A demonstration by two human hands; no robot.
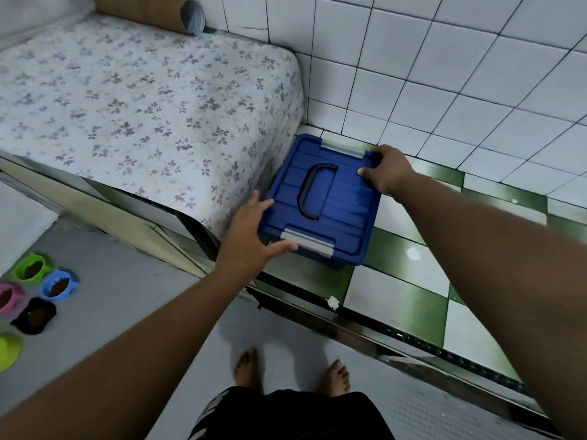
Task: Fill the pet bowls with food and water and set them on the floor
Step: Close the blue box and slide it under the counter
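A blue lidded storage box (330,214) with a dark carry handle and grey latches stands on the green-and-white tiled floor beside the mattress. My left hand (251,236) grips its near left corner by the front latch. At the far right corner, my right hand (389,173) holds the lid's edge. On the grey floor at the far left sit several small pet bowls: a green bowl (31,267), a blue bowl (60,284), a pink bowl (9,296) and a black bowl (35,315), each holding brown food. A lime bowl (8,350) is cut off by the frame edge.
A floral mattress (143,106) on a low base fills the upper left, with a cardboard roll (158,11) at its head. White tiled wall (444,58) rises behind the box. A metal door track (397,338) divides the grey floor from the tiles. My bare feet (247,366) stand below.
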